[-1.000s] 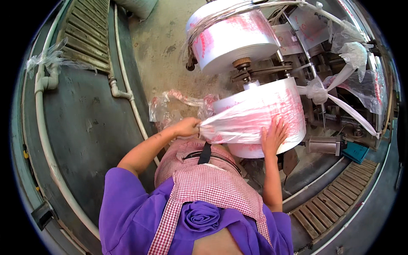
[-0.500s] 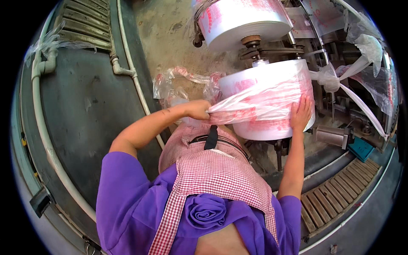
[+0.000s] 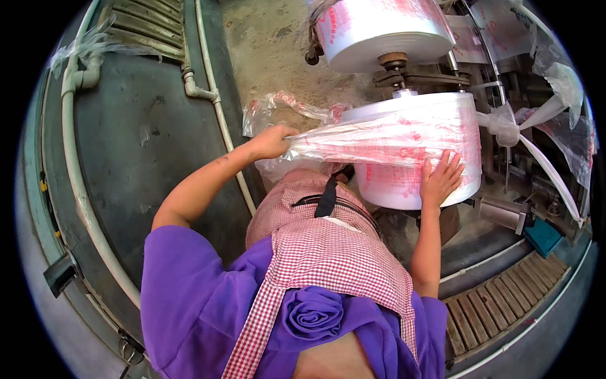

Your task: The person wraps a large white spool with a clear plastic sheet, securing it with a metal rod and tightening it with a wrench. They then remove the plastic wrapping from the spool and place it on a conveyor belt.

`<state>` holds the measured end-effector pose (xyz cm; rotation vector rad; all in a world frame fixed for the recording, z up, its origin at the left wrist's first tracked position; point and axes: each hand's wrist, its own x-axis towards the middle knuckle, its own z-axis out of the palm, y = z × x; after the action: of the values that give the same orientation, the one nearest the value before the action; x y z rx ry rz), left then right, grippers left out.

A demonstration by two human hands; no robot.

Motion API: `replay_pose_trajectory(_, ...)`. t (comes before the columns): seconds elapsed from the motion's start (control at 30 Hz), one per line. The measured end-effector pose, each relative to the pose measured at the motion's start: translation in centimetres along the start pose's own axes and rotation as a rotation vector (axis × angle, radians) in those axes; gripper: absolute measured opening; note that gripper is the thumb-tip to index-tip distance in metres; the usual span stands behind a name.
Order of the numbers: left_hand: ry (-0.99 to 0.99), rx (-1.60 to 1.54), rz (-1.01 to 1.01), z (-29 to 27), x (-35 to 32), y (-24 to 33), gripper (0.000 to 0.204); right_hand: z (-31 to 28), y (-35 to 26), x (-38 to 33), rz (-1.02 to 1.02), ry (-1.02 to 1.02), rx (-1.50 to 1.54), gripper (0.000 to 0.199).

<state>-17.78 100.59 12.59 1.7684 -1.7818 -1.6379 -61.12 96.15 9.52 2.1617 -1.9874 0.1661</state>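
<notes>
A large roll of white plastic film (image 3: pixel 391 189) with red print sits in front of me, to the right of my waist. My left hand (image 3: pixel 273 141) is closed around the gathered end of a film sheet (image 3: pixel 353 142), which stretches taut from the roll's face. Against the roll's near right side lies my right hand (image 3: pixel 442 180), fingers spread on the surface. More crumpled clear film (image 3: pixel 278 167) hangs below and behind my left hand.
A second film roll (image 3: pixel 385 38) stands beyond on a metal spindle (image 3: pixel 394 66). Knotted plastic strips (image 3: pixel 505 126) hang from the machine at right. A wooden slatted platform (image 3: pixel 505 303) lies lower right; pale pipes (image 3: pixel 218 120) run along the left. Loose printed film (image 3: pixel 297 104) lies on the floor.
My left hand has pulled the film sheet further left and away from the roll, drawing it longer. My right hand has slid a little down the roll, its fingers spreading wider.
</notes>
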Motion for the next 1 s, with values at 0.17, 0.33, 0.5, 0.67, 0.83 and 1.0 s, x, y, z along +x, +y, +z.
replay_pose_trajectory(0.17,0.192,0.209,0.025,-0.4,1.2,2.5,0.036,0.1,2.5,1.7,-0.007,0.013,0.052,0.061)
replay_pose_trajectory(0.33,-0.038,-0.697,-0.059,0.8,2.2,4.1,0.032,0.8,6.8,3.9,0.025,-0.057,0.192,0.059)
replay_pose_trajectory(0.5,-0.316,-1.01,-0.148,1.5,-0.1,9.4,0.05,-2.0,2.2,4.2,-0.051,-0.005,0.696,0.074)
replay_pose_trajectory(0.67,-0.45,-1.14,-0.033,1.3,-0.5,13.4,0.062,-14.5,-10.4,3.3,-0.759,-0.247,0.637,0.079)
replay_pose_trajectory(0.83,-0.513,-1.295,0.058,-1.5,-2.8,20.4,0.061,-15.2,-9.9,4.7,-0.478,0.044,0.987,0.062)
replay_pose_trajectory(1.0,-0.486,-0.911,0.658,-3.2,2.1,16.6,0.074,-19.8,-9.8,5.7,-0.547,0.131,1.222,0.026)
